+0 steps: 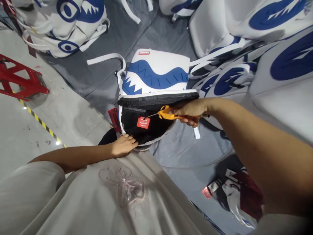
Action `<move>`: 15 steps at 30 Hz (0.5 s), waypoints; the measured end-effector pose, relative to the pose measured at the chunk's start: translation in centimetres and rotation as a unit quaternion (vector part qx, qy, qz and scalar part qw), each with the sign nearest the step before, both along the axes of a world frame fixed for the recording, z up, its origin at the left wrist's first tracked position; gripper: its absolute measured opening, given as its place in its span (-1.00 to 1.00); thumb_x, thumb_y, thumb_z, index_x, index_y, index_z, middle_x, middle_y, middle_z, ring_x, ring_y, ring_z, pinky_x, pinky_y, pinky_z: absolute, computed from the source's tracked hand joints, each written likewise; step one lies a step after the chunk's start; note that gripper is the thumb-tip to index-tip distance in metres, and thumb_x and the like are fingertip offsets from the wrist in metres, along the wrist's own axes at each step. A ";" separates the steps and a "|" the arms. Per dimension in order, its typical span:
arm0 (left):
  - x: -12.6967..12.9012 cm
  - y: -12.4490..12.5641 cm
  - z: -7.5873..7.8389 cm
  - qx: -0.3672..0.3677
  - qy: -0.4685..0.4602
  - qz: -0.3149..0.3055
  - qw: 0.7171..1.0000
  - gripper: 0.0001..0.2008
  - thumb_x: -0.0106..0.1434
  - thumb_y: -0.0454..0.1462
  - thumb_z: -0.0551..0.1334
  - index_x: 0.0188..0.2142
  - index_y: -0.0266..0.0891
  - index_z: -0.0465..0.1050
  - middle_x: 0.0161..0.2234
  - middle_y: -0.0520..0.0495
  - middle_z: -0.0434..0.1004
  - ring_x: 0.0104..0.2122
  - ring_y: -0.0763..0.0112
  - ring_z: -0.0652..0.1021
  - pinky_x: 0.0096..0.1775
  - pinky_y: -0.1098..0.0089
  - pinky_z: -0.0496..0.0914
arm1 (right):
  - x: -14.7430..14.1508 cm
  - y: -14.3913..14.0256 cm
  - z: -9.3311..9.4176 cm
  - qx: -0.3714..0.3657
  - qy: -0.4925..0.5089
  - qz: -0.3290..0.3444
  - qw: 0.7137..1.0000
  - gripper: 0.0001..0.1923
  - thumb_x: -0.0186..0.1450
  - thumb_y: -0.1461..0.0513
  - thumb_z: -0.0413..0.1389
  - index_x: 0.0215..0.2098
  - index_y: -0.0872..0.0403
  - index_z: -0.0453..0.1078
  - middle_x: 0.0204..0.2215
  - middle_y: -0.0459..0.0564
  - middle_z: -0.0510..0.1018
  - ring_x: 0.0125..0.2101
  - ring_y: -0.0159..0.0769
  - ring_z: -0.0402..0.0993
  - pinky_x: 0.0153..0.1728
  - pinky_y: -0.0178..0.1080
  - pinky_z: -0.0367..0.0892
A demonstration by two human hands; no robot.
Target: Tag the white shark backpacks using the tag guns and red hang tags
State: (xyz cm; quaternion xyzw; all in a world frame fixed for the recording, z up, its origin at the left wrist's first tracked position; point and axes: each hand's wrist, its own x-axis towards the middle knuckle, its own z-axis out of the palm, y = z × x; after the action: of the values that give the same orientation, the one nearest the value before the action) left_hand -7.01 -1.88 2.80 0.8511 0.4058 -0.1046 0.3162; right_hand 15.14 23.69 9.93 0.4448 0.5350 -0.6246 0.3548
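Grey concrete floor, pale and scuffed, crossed by a diagonal yellow-and-black hazard stripe; a red plastic stool stands at the left edge. Dark grey cloth sheet spread over the floor, bearing heaps of white backpacks printed with blue eyes and jagged teeth: one pile at upper left, a larger pile along the right. One white-and-blue backpack lies at the centre, just in front of the person's lap, its main compartment unzipped and gaping toward the viewer (black lining showing, with a small red label sewn inside). A red hang tag sits at the bag's left side. Left hand: forearm reaching in from the left, fingers curled loosely over the lower rim of the opening, touching the bag. Right hand: arm extended from the right, fingers closed round orange thread snips, whose thin metal tip points left, into the opening, just above the red label. Foreground: the person's pale grey garment with a beaded flower motif. Another dark bag, partly hidden, at lower right.
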 end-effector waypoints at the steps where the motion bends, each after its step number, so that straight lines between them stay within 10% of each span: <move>1: -0.2 -0.5 -0.2 0.020 0.001 -0.006 1.000 -0.65 0.36 -0.37 0.08 0.09 -0.32 0.44 -0.05 -0.23 0.59 -0.05 0.22 0.56 -0.04 0.27 0.35 | -0.1 0.0 0.2 -0.025 -0.003 -0.011 1.000 -0.44 0.31 -0.27 0.06 -0.40 0.03 0.27 -0.76 -0.20 0.26 -0.79 -0.45 0.20 -0.70 -0.36 0.18; 6: -1.4 0.0 1.1 0.197 -0.065 0.097 0.974 -0.60 0.35 -0.27 0.19 0.18 -0.17 0.40 0.23 -0.25 0.40 0.24 0.07 0.38 0.24 0.07 0.18 | 0.1 -1.8 0.4 0.041 0.012 -0.152 0.987 -0.57 0.34 -0.14 0.15 -0.37 0.03 0.31 -0.78 -0.24 0.20 -0.82 -0.47 0.11 -0.73 -0.39 0.08; 10: -3.9 5.2 3.8 0.361 -0.083 0.361 0.856 -0.44 0.19 -0.24 0.35 0.19 -0.18 0.38 0.27 -0.31 0.33 0.32 -0.10 0.24 0.31 -0.09 0.01 | 0.5 -8.0 -1.5 0.103 0.093 -0.280 0.950 -0.58 0.26 -0.10 0.27 -0.37 0.05 0.34 -0.77 -0.21 0.26 -0.79 -0.43 0.18 -0.73 -0.37 0.18; 12: -5.3 8.4 4.5 0.319 -0.129 0.404 0.847 -0.59 0.14 -0.32 0.32 0.01 -0.23 0.51 0.03 -0.23 0.57 0.11 0.04 0.47 0.19 0.08 0.25 | 0.3 -12.6 -3.3 0.090 0.128 -0.408 0.899 -0.53 0.24 -0.16 0.26 -0.40 0.04 0.30 -0.76 -0.22 0.26 -0.77 -0.43 0.18 -0.72 -0.35 0.23; 15: -6.6 11.9 4.8 0.244 -0.240 0.426 0.838 -0.81 0.11 -0.40 0.19 -0.31 -0.25 0.57 -0.35 -0.01 0.63 -0.31 0.37 0.57 -0.20 0.41 0.40 | -0.2 -19.0 -6.1 0.033 0.194 -0.646 0.738 -0.51 0.29 -0.22 0.14 -0.33 0.02 0.30 -0.75 -0.32 0.12 -0.79 -0.52 0.03 -0.70 -0.40 0.25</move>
State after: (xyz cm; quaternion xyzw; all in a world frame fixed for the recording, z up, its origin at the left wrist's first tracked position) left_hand -13.56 9.98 7.57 0.6422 0.6519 0.3504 0.1996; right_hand 14.95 4.73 3.86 0.5638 0.1968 -0.7588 -0.2600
